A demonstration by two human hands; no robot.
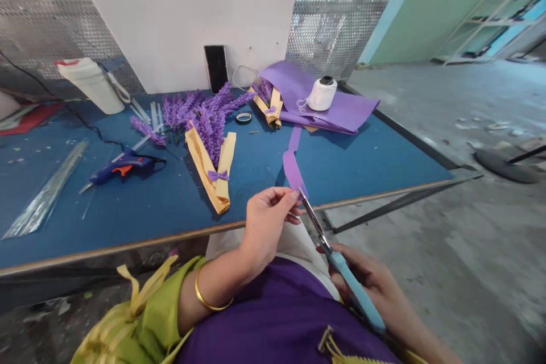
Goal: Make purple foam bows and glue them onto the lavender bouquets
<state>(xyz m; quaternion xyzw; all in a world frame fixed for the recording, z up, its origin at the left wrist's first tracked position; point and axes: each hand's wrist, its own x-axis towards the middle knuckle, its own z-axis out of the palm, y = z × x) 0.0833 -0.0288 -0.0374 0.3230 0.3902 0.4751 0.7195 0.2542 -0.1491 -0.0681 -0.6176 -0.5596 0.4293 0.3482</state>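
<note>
A narrow purple paper strip [293,168] hangs over the table's front part, its near end pinched between the thumb and fingers of my left hand [268,216]. My right hand [362,273] is closed round the light blue handles of a pair of scissors [350,284]. The scissor tips meet the strip's near end, right beside my left fingertips. Left of my hands lies a bouquet of purple artificial lavender [211,136] in a yellow paper wrap [200,165] with a small purple bow [218,176].
At the left lie a blue glue gun [123,166], clear sticks [46,187] and a white tumbler [91,85]. Behind are a phone [216,68], a tape roll [243,118], a smaller bouquet [271,108], and purple sheets [354,114] under a white thread spool [322,95].
</note>
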